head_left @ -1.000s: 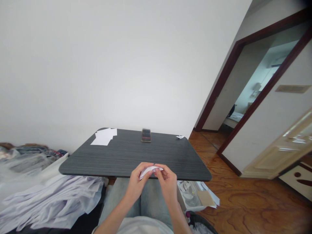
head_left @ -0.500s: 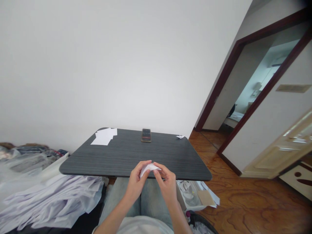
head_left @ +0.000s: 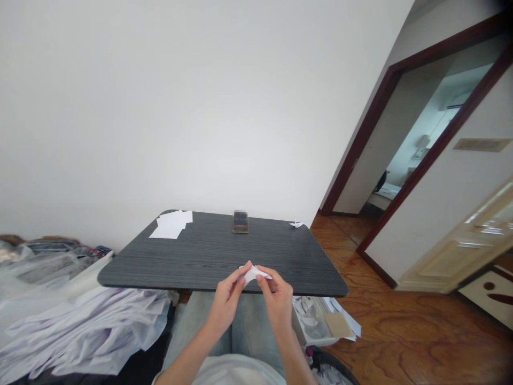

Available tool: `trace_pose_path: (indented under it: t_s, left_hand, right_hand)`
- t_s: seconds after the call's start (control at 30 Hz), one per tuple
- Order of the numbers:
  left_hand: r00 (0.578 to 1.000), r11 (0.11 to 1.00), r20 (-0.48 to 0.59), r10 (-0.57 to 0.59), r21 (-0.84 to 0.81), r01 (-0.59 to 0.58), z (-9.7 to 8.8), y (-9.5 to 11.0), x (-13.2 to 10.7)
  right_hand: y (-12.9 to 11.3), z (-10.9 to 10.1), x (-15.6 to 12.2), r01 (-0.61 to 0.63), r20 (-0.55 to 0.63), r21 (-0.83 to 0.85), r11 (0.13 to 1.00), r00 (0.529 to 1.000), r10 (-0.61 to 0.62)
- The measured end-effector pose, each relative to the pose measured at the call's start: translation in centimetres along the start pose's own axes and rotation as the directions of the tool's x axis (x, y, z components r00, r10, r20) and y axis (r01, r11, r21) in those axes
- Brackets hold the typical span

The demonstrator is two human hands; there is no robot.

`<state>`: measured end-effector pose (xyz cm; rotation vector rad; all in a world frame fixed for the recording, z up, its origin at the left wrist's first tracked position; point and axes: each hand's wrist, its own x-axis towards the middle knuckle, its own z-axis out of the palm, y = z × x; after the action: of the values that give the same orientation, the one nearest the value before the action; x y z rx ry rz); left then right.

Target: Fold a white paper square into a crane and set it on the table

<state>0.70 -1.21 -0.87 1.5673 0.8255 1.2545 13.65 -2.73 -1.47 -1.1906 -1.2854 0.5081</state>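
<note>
With our left hand and our right hand we grasp one small, folded piece of white paper, pinching it between thumb and fingers from both sides. The paper sits between our fingertips, seen against the near edge of the dark grey, wood-grained table with rounded corners; we cannot tell whether either hand touches the tabletop. Its finer creases are too small for us to make out.

Beyond our hands and to the left, we see overlapping flat sheets of plain white paper near the far corner. Straight ahead of our hands, at the far side, stands a dark rectangular device with a light brown edge. Ahead and to the right, near the other far corner, lies a small pointed shape of folded white paper. Below and right of our hands is an open white box; well to their left lies a heap of rumpled white material.
</note>
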Motion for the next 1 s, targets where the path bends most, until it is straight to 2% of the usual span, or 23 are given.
trace_pose_path:
  t_s: [0.17, 0.3, 0.43, 0.57, 0.7, 0.8, 1.0]
  left_hand:
    - [0.999, 0.988, 0.012, 0.033, 0.149, -0.035, -0.1, -0.5, -0.3]
    - [1.000, 0.990, 0.005, 0.007, 0.140, -0.007, -0.1, -0.6, -0.2]
    - [0.998, 0.998, 0.036, -0.056, -0.025, 0.057, -0.2, -0.5, 0.1]
    - [0.972, 0.936, 0.122, -0.202, -0.269, 0.228, -0.4, -0.9, 0.2]
    - [0.950, 0.894, 0.130, -0.282, -0.323, 0.310, -0.6, -1.3, 0.3]
    - [0.952, 0.896, 0.136, -0.274, -0.324, 0.304, -0.6, -1.3, 0.4]
    - [0.973, 0.946, 0.150, -0.177, -0.246, 0.211, -0.7, -0.4, 0.8]
  right_hand:
    - [-0.2, -0.1, 0.1, 0.088, 0.035, 0.006, 0.996, 0.995, -0.088]
    - [-0.5, -0.4, 0.3, 0.152, 0.079, 0.001, 0.988, 0.985, -0.152]
    - [-0.9, -0.6, 0.3, 0.174, 0.119, -0.021, 0.985, 0.978, -0.170]
    - [-1.3, -0.6, 0.4, 0.182, 0.146, -0.012, 0.983, 0.973, -0.178]
    - [-1.5, -0.6, 0.4, 0.193, 0.165, 0.011, 0.981, 0.967, -0.192]
    - [-1.3, -0.6, 0.4, 0.180, 0.174, 0.010, 0.984, 0.968, -0.179]
    - [-1.2, -0.6, 0.3, 0.139, 0.168, 0.000, 0.990, 0.976, -0.137]
